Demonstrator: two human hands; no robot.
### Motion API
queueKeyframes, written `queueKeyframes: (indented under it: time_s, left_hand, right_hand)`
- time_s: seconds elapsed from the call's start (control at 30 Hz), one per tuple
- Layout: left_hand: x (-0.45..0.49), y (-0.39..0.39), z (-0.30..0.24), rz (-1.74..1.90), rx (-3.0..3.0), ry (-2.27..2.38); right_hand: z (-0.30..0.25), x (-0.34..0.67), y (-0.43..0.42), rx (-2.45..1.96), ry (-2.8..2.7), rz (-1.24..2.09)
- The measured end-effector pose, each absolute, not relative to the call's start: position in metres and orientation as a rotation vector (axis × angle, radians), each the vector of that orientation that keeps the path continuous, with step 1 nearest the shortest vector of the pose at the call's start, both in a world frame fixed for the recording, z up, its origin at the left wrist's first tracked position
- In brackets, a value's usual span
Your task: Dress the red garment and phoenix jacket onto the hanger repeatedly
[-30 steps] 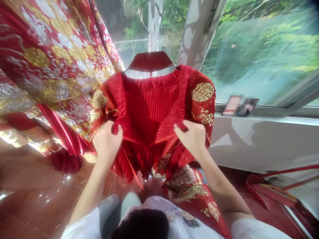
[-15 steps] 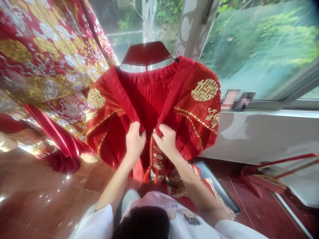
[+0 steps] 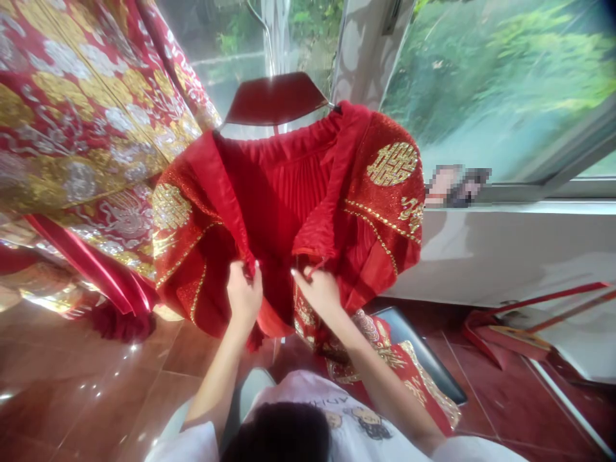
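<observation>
From where I stand, the glittering red jacket with gold-embroidered shoulders [image 3: 283, 192] hangs mid-frame on a dark red, broad-topped hanger [image 3: 276, 99], its front parted. The person's left hand [image 3: 244, 296], left of centre, has its fingers closed on the red cloth front edge [image 3: 242, 239]. The right hand [image 3: 321, 294], just right of centre, pinches what looks like a thin red cord [image 3: 318, 264] — its exact grip is hard to see. The step in hand seems to be handling the front; the next move calls for a light, even hold — pleats could snag.
</observation>
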State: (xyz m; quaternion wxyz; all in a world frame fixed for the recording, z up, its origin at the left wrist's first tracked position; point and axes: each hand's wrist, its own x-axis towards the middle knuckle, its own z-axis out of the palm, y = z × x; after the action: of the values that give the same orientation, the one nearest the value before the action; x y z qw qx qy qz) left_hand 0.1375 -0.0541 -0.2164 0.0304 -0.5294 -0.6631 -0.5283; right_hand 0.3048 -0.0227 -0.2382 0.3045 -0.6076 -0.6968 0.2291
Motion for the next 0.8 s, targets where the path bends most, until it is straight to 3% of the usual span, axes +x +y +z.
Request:
queueKeyframes:
  time_s: [0.13, 0.3, 0.57, 0.8]
  left_hand:
    - [0.135, -0.054, -0.23, -1.808, -1.441, -2.061]
    - [0.148, -0.069, -0.273, -1.904, -1.418, -2.056]
    - [0.157, -0.077, -0.332, -1.866, -1.874, -2.41]
    - [0.154, -0.069, -0.348, -1.743, -2.168, -2.35]
  right_hand:
    - [-0.275, 0.282, -0.017, -1.671, -1.864, 0.905]
    - [-0.294, 0.268, 0.002, -1.569, -1.738, 0.942]
    - [-0.299, 0.258, 0.016, -1.378, -1.544, 1.124]
    - [-0.306, 0.266, -0.043, -1.212, -1.385, 1.43]
